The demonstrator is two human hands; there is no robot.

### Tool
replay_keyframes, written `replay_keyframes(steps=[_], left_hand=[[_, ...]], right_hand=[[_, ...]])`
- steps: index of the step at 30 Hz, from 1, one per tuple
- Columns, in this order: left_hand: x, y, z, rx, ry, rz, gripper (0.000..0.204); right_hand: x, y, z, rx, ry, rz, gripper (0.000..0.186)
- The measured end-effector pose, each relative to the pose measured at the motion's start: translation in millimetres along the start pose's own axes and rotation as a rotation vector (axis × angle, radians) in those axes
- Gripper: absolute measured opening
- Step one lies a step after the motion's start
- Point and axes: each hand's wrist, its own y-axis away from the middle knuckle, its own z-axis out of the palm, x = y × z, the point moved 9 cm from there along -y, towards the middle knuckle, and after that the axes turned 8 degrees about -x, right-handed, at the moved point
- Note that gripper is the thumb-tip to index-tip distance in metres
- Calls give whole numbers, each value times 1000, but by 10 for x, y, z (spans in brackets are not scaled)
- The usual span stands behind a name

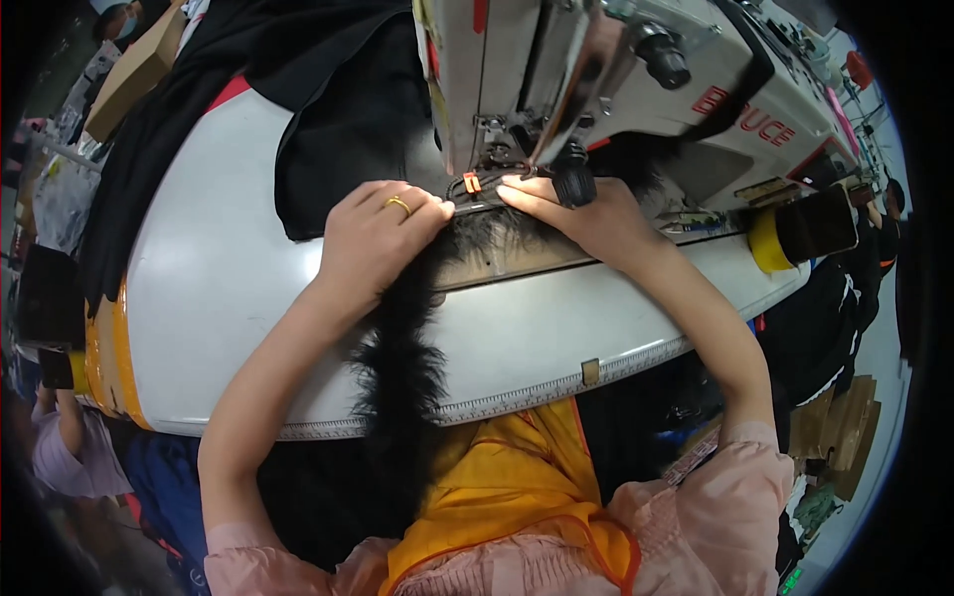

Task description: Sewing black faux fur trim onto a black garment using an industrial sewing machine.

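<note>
In front of me stands a white sewing machine [472, 79], its needle area lit, with a small orange-red piece [472, 183] at the presser foot. Just left of the foot, my left hand [378, 233], with a gold ring, is closed with its fingertips on the edge of a black fur trim [402, 368]. The trim hangs from there over the table's front edge. Close to the foot on the other side, my right hand [611, 223] pinches the trim's edge, partly behind a black knob [572, 179]. Black fabric [348, 139] lies behind my left hand.
A ruler strip [517, 399] runs along the front edge of the white sewing table [219, 258]. More black cloth [159, 179] drapes over its left side. A yellow and black roll-like object [785, 238] sits at the right end. Other people are partly visible on the left.
</note>
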Motion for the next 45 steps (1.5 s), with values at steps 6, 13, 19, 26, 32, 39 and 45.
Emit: replay_keyframes(steps=[6, 13, 19, 26, 32, 39, 45], left_hand=[[-28, -117, 73, -20, 4, -14, 16], [-82, -155, 188, -75, 37, -61, 15], [7, -211, 156, -54, -85, -55, 13], [-65, -206, 157, -74, -156, -118, 16], [-152, -92, 68, -40, 11, -115, 11], [-217, -73, 25, -35, 17, -126, 13], [-39, -144, 144, -36, -30, -70, 11]], right_hand=[[159, 91, -287, 234, -87, 2, 17], [247, 82, -176, 186, -23, 48, 16], [304, 67, -202, 222, -3, 121, 11], [240, 34, -306, 241, -21, 114, 13], [245, 96, -324, 305, 15, 97, 14], [319, 132, -288, 214, -12, 90, 15], [420, 354, -271, 205, 74, 115, 28]])
